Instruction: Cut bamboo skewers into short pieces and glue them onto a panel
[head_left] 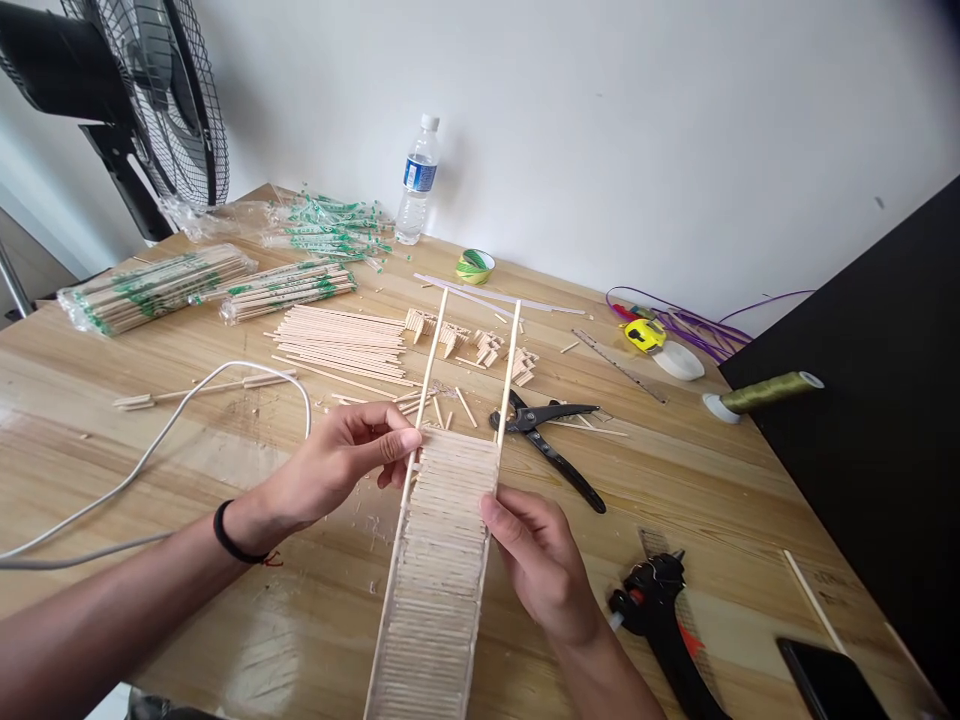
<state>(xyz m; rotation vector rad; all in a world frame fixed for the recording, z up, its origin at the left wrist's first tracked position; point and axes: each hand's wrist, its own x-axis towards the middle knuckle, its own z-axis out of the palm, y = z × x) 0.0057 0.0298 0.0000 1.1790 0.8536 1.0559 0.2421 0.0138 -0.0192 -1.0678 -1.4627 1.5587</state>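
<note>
Between my hands is a long ladder-like panel of wooden sticks, its short crosspieces packed side by side between two long side rails. At the far end the bare rails stick out past the last crosspiece. My left hand pinches the left rail near that last crosspiece, thumb on top. Lower down on the right edge, my right hand grips the panel with its thumb on the upper face and its fingers underneath, mostly hidden. Beyond the panel lie black-handled pliers and short cut stick pieces.
A glue gun and a phone lie at the right. Loose sticks, wrapped stick bundles and a water bottle stand farther back. A white cable loops at left; a fan stands behind.
</note>
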